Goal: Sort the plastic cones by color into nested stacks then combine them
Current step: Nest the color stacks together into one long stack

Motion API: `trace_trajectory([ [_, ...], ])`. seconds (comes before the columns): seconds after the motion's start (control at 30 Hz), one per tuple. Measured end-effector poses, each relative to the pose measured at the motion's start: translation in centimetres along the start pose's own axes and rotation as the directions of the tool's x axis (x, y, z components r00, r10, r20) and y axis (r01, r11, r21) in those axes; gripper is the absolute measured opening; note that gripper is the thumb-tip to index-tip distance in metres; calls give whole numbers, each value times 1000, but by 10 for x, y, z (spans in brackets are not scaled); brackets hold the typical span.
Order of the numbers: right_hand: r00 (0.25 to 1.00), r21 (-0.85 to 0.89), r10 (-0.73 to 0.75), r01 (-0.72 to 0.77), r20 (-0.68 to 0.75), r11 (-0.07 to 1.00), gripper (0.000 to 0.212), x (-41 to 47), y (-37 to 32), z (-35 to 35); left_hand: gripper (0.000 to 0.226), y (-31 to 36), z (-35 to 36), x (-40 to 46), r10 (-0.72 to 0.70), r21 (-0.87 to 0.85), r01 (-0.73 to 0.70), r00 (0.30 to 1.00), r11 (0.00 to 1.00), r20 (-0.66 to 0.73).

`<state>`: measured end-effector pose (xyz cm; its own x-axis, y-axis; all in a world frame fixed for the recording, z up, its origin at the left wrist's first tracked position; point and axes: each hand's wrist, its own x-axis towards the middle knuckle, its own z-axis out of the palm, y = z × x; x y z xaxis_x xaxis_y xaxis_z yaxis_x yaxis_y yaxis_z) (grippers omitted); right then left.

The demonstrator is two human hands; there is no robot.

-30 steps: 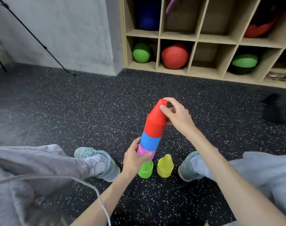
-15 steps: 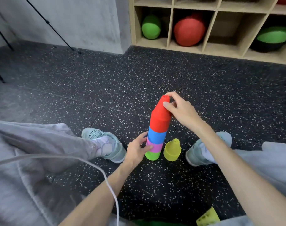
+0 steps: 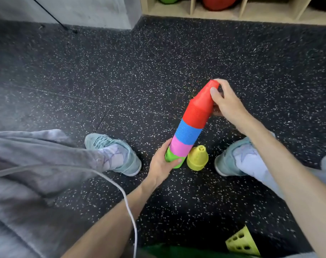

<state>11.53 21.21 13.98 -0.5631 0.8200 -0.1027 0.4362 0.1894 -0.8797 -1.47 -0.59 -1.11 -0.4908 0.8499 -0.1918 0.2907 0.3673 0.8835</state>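
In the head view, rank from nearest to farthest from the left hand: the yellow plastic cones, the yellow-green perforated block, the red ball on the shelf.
1. Yellow plastic cones, just right of the left hand.
2. Yellow-green perforated block, bottom right.
3. Red ball, top, on the shelf.

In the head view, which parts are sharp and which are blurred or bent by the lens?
Head view: the cone stack and yellow cones at the centre are fairly sharp, with soft, even light and no glare; the grey trouser leg and white cable at lower left are smeared; the wide lens bends the shelf edge at the top and stretches the forearms near the bottom corners.
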Motion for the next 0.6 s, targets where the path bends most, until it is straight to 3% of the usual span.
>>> trace_trajectory([
  [0.23, 998, 114, 58, -60, 19, 992, 35, 15, 4, -1, 81, -12, 9, 11, -33, 18, 34, 999, 999, -20],
  [0.6, 999, 93, -47, 48, -18, 995, 29, -2, -16, 2, 77, 2, -1, 6, -66, -43, 63, 996, 997, -56],
])
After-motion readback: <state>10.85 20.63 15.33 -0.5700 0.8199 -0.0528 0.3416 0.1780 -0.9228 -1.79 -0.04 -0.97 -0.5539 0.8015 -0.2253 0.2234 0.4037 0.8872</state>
